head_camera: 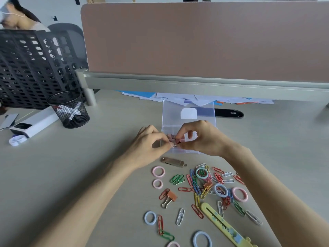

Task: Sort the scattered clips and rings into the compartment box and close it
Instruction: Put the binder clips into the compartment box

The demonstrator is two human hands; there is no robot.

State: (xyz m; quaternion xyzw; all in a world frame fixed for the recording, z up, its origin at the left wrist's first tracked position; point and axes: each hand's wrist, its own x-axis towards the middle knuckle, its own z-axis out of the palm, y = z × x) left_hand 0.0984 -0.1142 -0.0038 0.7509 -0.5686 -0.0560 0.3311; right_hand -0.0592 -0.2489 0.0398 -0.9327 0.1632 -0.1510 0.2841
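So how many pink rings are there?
4 pink rings: two left of the clip pile, one right of it, one cut by the bottom edge; more may be hidden.

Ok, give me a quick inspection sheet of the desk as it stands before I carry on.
Surface: pale grey desk.
Job's things: compartment box open, lid laid back; paper clips, rings and an orange binder clip lie scattered in front of it.
Clutter: USB stick, yellow slotted strip, mesh cup, white device, papers.
Grippers: left hand and right hand both pinch a pinkish binder clip over the box.
Cables: nothing seen.
Surroundings: pink partition, black file rack, a person behind it.
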